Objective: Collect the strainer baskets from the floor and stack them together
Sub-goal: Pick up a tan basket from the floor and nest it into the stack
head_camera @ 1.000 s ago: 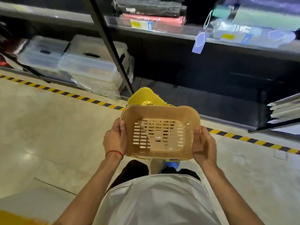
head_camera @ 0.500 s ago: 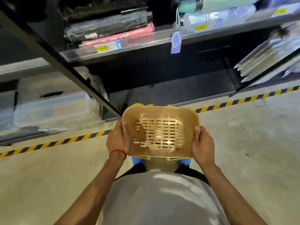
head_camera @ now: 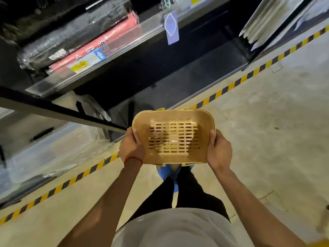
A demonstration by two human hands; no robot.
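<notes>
My left hand (head_camera: pixel 131 148) grips the left side of the tan strainer basket (head_camera: pixel 173 138). The thumb lies over the rim and the other fingers are hidden under the wall. My right hand (head_camera: pixel 219 150) grasps the opposite side in the same way, thumb on the rim. On my left wrist there is a red thread bracelet (head_camera: pixel 133 159).

I hold the basket in the air in the middle of the frame, open side up, so I look into its slotted bottom. Thin edges of a yellow basket (head_camera: pixel 160 109) show directly under the far rim and the near rim of the tan one. How many baskets are below I cannot tell.

Under the basket, toward the lower middle of the frame, are my blue shoes (head_camera: pixel 164 172), my black trousers (head_camera: pixel 188 189) and my grey shirt (head_camera: pixel 178 229). I stand on a pale floor (head_camera: pixel 267 139).

A yellow and black tape line (head_camera: pixel 231 85) runs from the lower left to the upper right. Beyond it stands a dark shelf unit (head_camera: pixel 178 72). At the left of the frame, low on it, are clear plastic boxes (head_camera: pixel 44 148). In the upper left a red package (head_camera: pixel 114 38) lies beside a black wrapped roll (head_camera: pixel 71 32). A pale blue tag (head_camera: pixel 171 27) hangs at the upper middle, and white flat items (head_camera: pixel 263 20) are in the upper right.
</notes>
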